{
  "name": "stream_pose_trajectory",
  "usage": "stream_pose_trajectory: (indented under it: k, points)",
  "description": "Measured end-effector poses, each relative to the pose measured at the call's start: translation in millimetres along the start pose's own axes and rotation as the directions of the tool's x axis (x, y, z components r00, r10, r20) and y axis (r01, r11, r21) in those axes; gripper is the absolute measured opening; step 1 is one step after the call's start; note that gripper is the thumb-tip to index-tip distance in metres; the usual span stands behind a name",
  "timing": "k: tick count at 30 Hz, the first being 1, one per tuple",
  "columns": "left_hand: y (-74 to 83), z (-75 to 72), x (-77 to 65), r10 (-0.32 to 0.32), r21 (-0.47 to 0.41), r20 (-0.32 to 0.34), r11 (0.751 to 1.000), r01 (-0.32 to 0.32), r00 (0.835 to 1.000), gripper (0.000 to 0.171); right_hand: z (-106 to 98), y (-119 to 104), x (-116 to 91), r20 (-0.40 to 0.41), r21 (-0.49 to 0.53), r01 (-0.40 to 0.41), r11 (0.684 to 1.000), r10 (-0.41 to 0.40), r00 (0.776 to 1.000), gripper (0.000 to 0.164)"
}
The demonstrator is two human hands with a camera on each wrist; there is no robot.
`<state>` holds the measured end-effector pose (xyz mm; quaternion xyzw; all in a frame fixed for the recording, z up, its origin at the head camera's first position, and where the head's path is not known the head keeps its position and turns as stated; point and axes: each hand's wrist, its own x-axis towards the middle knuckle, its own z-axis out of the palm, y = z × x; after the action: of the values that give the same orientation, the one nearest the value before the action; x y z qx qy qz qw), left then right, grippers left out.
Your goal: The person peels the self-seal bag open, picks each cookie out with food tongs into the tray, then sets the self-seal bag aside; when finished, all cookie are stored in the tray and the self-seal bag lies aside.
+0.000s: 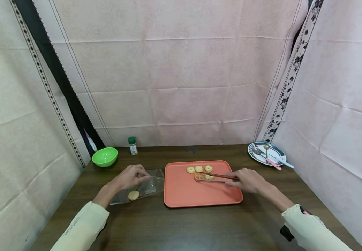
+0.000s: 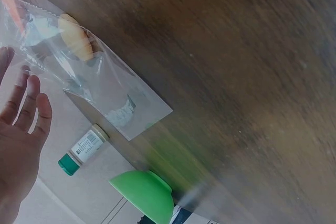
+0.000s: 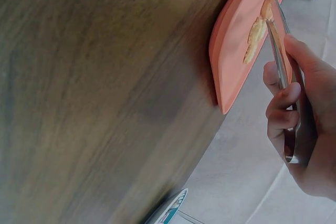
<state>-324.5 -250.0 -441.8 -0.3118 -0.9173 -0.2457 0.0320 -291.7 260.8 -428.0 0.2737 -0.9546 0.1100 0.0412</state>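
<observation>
My right hand [image 1: 247, 179] grips metal tongs [image 1: 220, 177] over the coral tray [image 1: 196, 195]. Between the tong tips is a round brown biscuit with holes [image 1: 198, 176]. Several small pale yellow biscuits [image 1: 208, 168] with scalloped edges lie on the tray beside it, one partly behind the tongs. To the left, my left hand [image 1: 134, 177] pinches the upper edge of a clear plastic bag [image 1: 151, 188] with its fingertips. Inside the bag lies a round pale biscuit [image 1: 134, 195], which shows edge-on in the left wrist view.
A green bowl [image 1: 105, 157] and a small green-capped seasoning jar [image 1: 133, 146] stand at the back left. At the back right, a rimmed plate [image 1: 253, 150] bears a spoon, a fork and other cutlery with pink and blue handles. Pale cloth curtains [image 1: 181, 87] surround the wooden table [image 1: 174, 230].
</observation>
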Motion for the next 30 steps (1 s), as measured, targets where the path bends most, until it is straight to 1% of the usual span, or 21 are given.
stream_pose_trajectory:
  k: [10,19,30]
  points:
    - [0.9,-0.9,-0.9,-0.004,0.012,0.001,1.0,0.004,1.0,0.015,-3.1,-0.6,-0.9,-0.007,0.008,-0.013,1.0,0.013,1.0,0.039]
    - [2.0,-1.5,-1.5,-0.004,0.004,0.002,1.0,0.004,1.0,0.014,-3.6,2.3,-2.8,0.006,-0.001,0.022,1.0,-0.022,1.0,0.035]
    - [1.9,-2.9,-1.3,0.011,-0.008,-0.002,1.0,-0.011,1.0,0.017,-8.4,2.1,-6.5,0.017,0.004,0.032,0.999,-0.032,0.999,0.035]
